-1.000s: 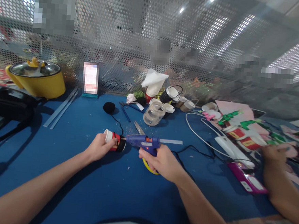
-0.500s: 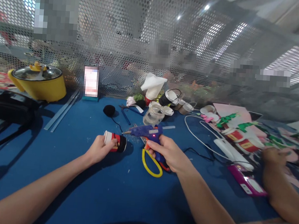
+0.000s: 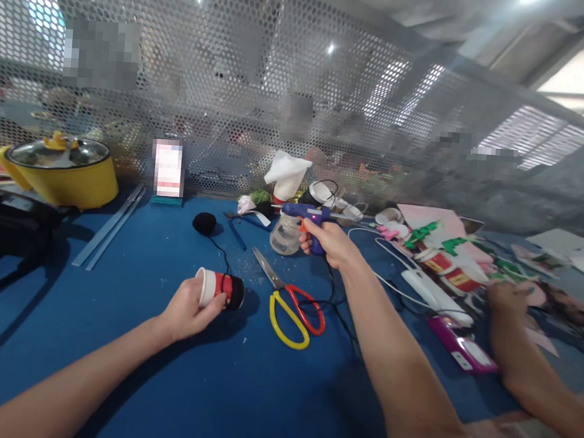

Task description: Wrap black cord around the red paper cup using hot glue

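Observation:
My left hand (image 3: 190,312) is closed round a paper cup (image 3: 209,287) lying on its side, its white rim to the left. Black yarn is wound round the cup's right end, and a strand runs up to a black yarn ball (image 3: 204,223) behind it. My right hand (image 3: 328,241) grips a blue hot glue gun (image 3: 296,210) with an orange trigger and a lit red light. The gun is held over a clear jar (image 3: 285,237), its nozzle pointing left. Between my hands lie scissors (image 3: 278,285) with one yellow and one red handle, blades partly spread.
Blue pliers (image 3: 236,232) lie beyond the cup. A yellow pot (image 3: 65,176), clear glue sticks (image 3: 105,233) and a propped phone (image 3: 168,170) are at the left. On the right are a white power strip (image 3: 434,297), a purple box (image 3: 460,344) and another person's hand (image 3: 509,297).
My right hand has lifted the glue gun up and away from the cup, uncovering the scissors. My left hand still holds the cup. The view has shifted slightly.

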`<state>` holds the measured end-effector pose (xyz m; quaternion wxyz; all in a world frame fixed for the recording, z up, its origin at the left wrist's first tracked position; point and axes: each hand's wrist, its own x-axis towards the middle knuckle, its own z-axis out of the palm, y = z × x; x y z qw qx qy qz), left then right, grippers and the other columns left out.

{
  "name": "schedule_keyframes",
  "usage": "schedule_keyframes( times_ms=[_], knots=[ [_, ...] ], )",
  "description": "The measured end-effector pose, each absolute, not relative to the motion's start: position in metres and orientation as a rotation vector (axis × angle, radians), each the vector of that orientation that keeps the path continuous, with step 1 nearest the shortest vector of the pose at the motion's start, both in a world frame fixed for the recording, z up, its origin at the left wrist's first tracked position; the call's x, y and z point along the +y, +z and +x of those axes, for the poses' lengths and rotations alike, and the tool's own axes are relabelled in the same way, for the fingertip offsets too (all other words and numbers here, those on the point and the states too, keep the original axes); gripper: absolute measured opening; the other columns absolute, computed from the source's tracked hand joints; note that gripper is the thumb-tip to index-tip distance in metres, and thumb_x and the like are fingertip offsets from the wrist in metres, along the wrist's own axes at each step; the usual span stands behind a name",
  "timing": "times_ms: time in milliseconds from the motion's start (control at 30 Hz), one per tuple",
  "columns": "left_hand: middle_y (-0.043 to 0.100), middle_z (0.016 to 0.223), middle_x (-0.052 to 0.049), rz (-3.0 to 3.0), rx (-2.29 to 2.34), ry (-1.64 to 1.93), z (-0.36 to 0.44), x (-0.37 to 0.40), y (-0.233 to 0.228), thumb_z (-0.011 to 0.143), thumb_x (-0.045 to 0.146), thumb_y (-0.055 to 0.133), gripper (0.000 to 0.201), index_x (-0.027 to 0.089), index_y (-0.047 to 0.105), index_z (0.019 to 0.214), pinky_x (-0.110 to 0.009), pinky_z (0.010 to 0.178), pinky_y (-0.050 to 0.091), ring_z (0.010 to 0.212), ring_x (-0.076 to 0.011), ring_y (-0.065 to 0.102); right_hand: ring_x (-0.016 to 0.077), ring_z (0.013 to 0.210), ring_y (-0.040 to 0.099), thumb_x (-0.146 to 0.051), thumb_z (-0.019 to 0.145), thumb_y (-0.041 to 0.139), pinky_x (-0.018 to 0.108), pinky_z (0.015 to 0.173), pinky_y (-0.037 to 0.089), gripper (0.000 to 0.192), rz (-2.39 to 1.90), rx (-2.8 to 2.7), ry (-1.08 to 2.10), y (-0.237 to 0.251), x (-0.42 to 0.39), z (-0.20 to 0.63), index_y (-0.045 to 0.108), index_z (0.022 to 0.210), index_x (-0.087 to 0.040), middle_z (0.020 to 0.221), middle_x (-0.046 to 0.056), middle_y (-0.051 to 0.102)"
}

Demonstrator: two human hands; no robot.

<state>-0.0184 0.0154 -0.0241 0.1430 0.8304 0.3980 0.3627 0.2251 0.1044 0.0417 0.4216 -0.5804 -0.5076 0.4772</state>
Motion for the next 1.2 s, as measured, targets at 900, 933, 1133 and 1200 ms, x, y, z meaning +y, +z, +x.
schedule_keyframes(
  times_ms=[900,933,1133,1200],
  knots=[
    [0.049,0.048,0.001,2.326,1.113,1.022,-0.017,0.014,-0.02,0.075,0.019,0.039,0.023,0.015,0.046,0.053,-0.019,0.045,0.031,0.045,-0.0073,0.04,0.018,0.083,0.055,-0.038,0.078,0.043,0.031,0.076,0.041,0.029,-1.159,-2.298,0.712,0.023,0.038,0.149,0.062,0.078,-0.016,0.084,0.008,0.063],
    [0.051,0.05,0.0,2.374,1.079,1.029,-0.017,0.013,-0.02,0.075,0.019,0.039,0.023,0.015,0.047,0.054,-0.02,0.046,0.032,0.046,-0.0079,0.042,0.0187,0.085,0.055,-0.038,0.078,0.044,0.032,0.077,0.04,0.03,-1.146,-2.304,0.773,0.017,0.039,0.142,0.062,0.081,-0.014,0.087,0.009,0.062],
    [0.05,0.049,0.001,2.501,1.044,0.947,-0.014,0.013,-0.02,0.074,0.019,0.038,0.024,0.016,0.047,0.052,-0.021,0.047,0.031,0.046,-0.0083,0.039,0.0146,0.09,0.054,-0.025,0.071,0.054,0.028,0.081,0.04,0.016,-1.05,-2.001,1.058,0.005,0.04,0.131,0.06,0.082,-0.014,0.094,0.008,0.06],
    [0.049,0.049,0.001,2.494,1.055,0.918,-0.014,0.013,-0.021,0.074,0.02,0.038,0.025,0.016,0.046,0.05,-0.022,0.047,0.031,0.046,-0.0083,0.038,0.0135,0.089,0.055,-0.021,0.069,0.055,0.028,0.082,0.039,0.007,-1.055,-1.913,1.054,0.005,0.037,0.132,0.058,0.073,-0.016,0.091,0.006,0.06]
  ],
)
